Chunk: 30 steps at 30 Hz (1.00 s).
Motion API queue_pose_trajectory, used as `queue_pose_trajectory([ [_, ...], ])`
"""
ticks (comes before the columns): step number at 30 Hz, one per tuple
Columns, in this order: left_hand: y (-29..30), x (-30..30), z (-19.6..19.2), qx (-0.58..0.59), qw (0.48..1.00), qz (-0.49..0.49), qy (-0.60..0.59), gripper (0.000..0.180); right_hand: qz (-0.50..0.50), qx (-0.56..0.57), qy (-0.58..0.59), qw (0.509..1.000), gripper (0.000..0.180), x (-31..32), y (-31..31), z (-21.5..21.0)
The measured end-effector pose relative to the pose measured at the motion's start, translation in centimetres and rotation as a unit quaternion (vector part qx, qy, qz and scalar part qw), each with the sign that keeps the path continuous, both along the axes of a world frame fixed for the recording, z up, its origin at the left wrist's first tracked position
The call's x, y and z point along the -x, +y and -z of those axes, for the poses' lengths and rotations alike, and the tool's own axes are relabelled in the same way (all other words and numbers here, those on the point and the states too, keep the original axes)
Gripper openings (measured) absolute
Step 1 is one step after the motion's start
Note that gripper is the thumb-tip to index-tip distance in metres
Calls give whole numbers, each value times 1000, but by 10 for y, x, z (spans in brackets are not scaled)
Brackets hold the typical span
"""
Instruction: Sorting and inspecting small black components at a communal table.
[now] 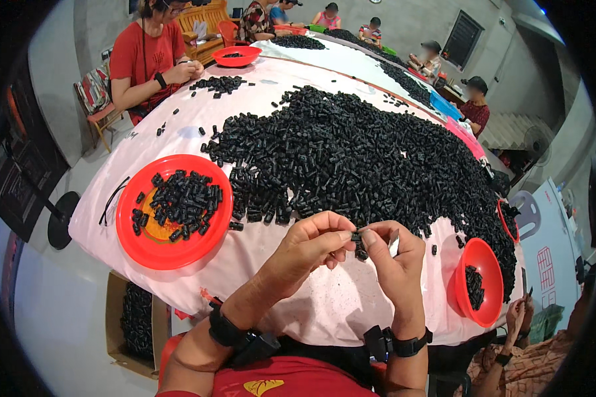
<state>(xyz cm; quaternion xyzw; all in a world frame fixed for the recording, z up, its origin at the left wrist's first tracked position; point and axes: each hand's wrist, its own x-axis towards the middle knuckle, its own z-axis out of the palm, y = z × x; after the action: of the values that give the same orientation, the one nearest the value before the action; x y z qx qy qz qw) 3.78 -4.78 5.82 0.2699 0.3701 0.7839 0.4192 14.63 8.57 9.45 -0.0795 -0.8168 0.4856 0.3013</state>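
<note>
My left hand [309, 250] and my right hand [395, 258] meet above the near edge of the pink-covered table [324, 301]. Together they pinch one small black plastic piece [357, 236] between their fingertips. A second small piece seems to sit in my right hand, but it is too small to tell. Just beyond my hands lies a huge heap of the same black pieces [357, 155]. A red bowl [174, 210] holding several black pieces stands to my left on the table.
Another red bowl [478, 281] stands at the right, with a co-worker's hands [520, 314] below it. A person in red [153, 56] sits at the far left by a third red bowl [236, 55]. A cardboard box of black pieces [136, 322] sits on the floor.
</note>
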Motion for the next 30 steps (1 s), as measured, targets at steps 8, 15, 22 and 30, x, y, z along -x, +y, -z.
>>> queue_pose_trajectory([
  [8, 2, -6, 1, -13, 986, 50, -157, 18, 2, 26, 38, 999, 15, 4, 2, 7],
  [15, 1, -2, 4, -34, 986, 70, -145, 19, -22, -26, 25, 999, 20, 3, 4, 9],
  [22, 2, -3, 2, -22, 983, 96, -155, 21, -39, 20, 19, 999, 17, 1, 5, 7],
  [30, 3, -2, 5, -16, 973, 140, -180, 26, -52, 41, 4, 998, 16, 0, 6, 3],
])
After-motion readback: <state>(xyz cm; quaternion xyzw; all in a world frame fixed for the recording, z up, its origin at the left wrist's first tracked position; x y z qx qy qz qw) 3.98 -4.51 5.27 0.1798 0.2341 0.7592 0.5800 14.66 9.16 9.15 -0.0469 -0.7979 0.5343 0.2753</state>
